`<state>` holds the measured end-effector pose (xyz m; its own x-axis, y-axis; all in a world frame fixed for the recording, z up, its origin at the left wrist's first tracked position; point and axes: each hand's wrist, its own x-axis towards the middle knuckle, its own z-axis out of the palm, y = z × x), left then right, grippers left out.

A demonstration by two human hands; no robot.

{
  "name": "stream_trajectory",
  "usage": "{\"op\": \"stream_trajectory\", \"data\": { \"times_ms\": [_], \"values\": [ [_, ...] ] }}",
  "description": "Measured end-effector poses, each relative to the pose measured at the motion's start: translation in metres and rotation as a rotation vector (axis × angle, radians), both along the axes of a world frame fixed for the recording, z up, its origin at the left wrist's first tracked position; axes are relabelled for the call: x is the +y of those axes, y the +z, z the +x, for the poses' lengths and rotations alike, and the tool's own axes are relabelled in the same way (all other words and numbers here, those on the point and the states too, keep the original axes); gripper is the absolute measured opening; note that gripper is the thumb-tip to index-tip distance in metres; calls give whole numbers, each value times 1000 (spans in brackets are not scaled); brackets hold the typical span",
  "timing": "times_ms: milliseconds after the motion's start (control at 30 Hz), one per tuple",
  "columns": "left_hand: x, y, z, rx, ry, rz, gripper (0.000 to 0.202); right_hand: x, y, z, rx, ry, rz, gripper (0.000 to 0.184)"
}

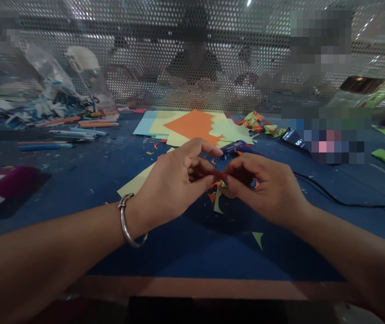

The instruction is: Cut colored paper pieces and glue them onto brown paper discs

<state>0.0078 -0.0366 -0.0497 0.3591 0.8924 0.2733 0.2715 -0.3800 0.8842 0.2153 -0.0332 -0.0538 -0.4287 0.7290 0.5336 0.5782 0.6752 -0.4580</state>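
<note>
Above the blue tabletop, my left hand [175, 180] pinches one end of a small reddish piece of paper [218, 175] between thumb and fingers. A silver bangle [123, 220] circles that wrist. My right hand [266, 184] is closed in a pinch on the other end, its fingertips almost touching the left ones. Fingers cover most of the piece, so its shape is hidden. Just below the hands lie cut paper scraps, among them a pale green strip [217, 202] and a green triangle [257, 240]. Behind the fingertips rests a dark blue tube [233, 147].
Coloured sheets, with an orange one [192, 126] on top, lie at the back. Crumpled paper [255, 120] and a phone [293, 137] are right of them, with a black cable [334, 200] nearer. Pens [74, 134], a clear bottle [93, 81] and a purple power strip [3, 186] stand left.
</note>
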Motion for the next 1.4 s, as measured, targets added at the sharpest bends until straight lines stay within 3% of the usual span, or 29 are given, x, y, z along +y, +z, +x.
{"op": "stream_trajectory", "data": {
  "times_ms": [100,233,400,633,900,1033,1400],
  "values": [
    [2,-1,-1,-11,8,-7,34,1,-1,1,13,-3,-42,1],
    [4,-2,-2,-32,-9,-19,32,2,-3,3,38,15,-132,6],
    [4,-2,-3,-57,-40,2,30,2,-2,2,34,49,-128,9],
    [5,-3,-6,44,-31,-1,42,2,-2,2,63,68,-191,10],
    [6,2,-4,34,-24,-63,37,3,-2,4,94,69,-249,10],
    [7,1,-3,54,-14,-22,32,3,-2,3,88,97,-281,13],
    [5,-3,2,55,-66,72,26,2,-2,-1,-18,148,-90,10]
  ]
}}
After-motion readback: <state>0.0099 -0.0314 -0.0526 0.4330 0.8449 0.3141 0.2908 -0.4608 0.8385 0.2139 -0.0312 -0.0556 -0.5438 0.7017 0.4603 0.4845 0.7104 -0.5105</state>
